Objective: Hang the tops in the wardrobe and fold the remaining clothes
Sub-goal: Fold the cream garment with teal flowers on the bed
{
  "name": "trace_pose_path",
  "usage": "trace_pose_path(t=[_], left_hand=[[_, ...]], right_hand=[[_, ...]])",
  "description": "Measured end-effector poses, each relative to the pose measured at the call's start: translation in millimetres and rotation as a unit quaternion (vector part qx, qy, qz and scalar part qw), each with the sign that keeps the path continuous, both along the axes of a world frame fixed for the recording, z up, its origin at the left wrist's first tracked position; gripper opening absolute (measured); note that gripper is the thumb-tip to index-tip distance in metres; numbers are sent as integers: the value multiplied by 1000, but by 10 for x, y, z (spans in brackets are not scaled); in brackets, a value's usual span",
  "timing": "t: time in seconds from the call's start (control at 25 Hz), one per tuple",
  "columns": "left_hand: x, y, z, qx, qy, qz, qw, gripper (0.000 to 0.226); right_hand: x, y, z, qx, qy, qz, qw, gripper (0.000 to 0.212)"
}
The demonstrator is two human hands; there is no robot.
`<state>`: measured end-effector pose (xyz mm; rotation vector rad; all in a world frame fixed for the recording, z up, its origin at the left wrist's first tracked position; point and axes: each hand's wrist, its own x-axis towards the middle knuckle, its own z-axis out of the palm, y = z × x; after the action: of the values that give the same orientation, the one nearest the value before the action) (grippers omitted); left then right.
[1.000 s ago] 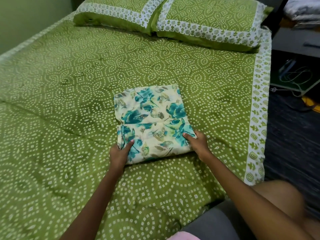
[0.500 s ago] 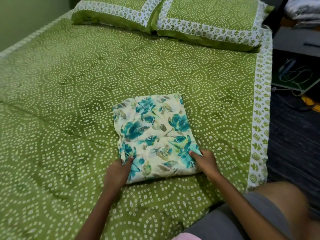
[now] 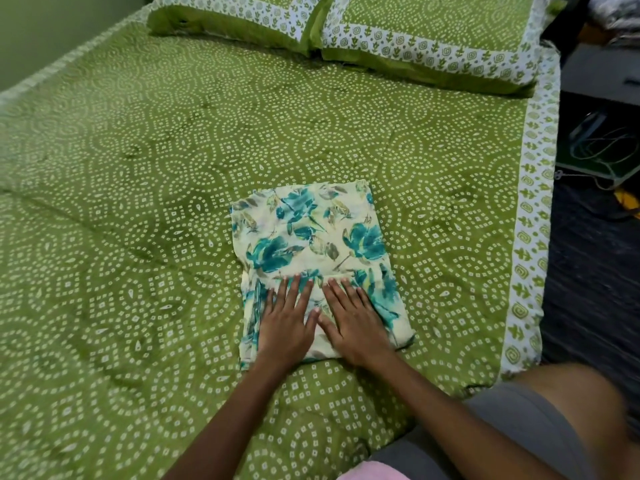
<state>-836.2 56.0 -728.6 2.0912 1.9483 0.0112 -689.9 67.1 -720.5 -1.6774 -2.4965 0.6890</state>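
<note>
Floral folded garment (image 3: 311, 233) lies under both flat hands (image 3: 320, 323).

This is a bedroom in a home: a big bed (image 3: 173, 168) with a green sheet and two pillows (image 3: 415, 39).

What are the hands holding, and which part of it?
Nothing is gripped. The left hand and right hand lie flat, fingers straight, pressing on the near half of the folded floral cloth on the bed.
</note>
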Motion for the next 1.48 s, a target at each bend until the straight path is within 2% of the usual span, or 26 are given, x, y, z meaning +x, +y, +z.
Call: trace_pose_path(t=[0.08,0.16,0.36,0.52,0.6,0.68,0.8,0.92,1.0,1.04,1.08,1.16,1.2,1.24,1.32,1.4,1.48], left_hand=[[-123,257,-80,-14,49,61,997,62],[-337,660,-62,-14,71,86,994,59],[-862,1501,-136,29,37,5,999,58],[-1099,1949,-68,89,3,118,989,51],[-1118,2086,28,119,20,152,981,42],[-1119,2151,119,138,47,144,979,32],[-1145,2182,148,148,19,114,982,24],[-1200,2215,151,138,-29,137,981,25],[-1192,2209,217,124,-15,175,977,28],[-1125,2168,287,139,1,191,972,32],[-1006,2082,368,175,-19,192,966,34],[-564,1700,525,198,-150,108,963,32],[-307,1393,551,149,-204,20,967,34],[-89,1056,514,75,-202,-76,974,42],[13,469,286,-18,-92,-206,974,63],[-255,266,53,4,-23,-196,980,72],[-604,286,-29,11,0,-180,984,77]], right_hand=[[34,93,-113,-1,-23,-23,999,83],[32,134,-99,0,-23,-23,999,88],[27,100,-79,-5,-15,-19,1000,87],[17,112,-100,-1,-4,-20,1000,84],[25,112,-110,1,4,-23,1000,83],[34,106,-126,2,9,-24,1000,81],[34,108,-186,19,14,-27,999,80],[27,116,-209,26,14,-28,999,80],[28,122,-191,14,8,-26,1000,80],[26,125,-177,8,3,-25,1000,81],[19,131,-168,3,-3,-24,1000,83],[3,163,-156,-8,-21,-19,1000,88],[7,182,-158,-11,-27,-11,1000,89],[25,205,-159,-16,-29,2,999,88],[139,284,-137,-14,-37,43,998,82],[372,381,-112,4,-58,76,995,84],[681,464,-67,10,-62,89,994,73]])
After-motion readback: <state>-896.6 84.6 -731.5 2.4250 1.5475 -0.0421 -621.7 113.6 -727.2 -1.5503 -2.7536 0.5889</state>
